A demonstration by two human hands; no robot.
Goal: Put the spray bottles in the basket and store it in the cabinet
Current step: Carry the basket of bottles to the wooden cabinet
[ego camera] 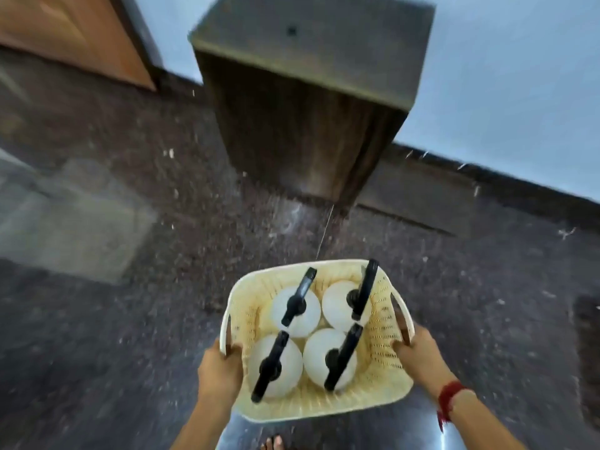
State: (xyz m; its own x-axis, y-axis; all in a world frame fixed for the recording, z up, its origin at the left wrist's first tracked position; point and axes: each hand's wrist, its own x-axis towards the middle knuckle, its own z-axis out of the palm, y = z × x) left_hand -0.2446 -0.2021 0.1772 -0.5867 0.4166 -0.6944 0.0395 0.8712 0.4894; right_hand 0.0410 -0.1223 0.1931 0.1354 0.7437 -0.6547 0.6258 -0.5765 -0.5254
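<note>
A cream perforated plastic basket [380, 339] hangs above the dark floor, low in the middle of the view. Inside it stand several white spray bottles [329, 357] with black trigger heads, packed upright side by side. My left hand [219, 368] grips the basket's left rim. My right hand [418, 354] grips its right handle, and a red thread circles that wrist. Ahead stands a dark wooden cabinet [305, 125] against the pale wall, its front shut as far as I can tell. The frame is motion-blurred.
Speckled dark stone floor [130, 319] stretches between me and the cabinet. An orange-brown wooden door [71, 37] is at the upper left. A pale patch of light lies on the floor at left. My toes [272, 443] show at the bottom edge.
</note>
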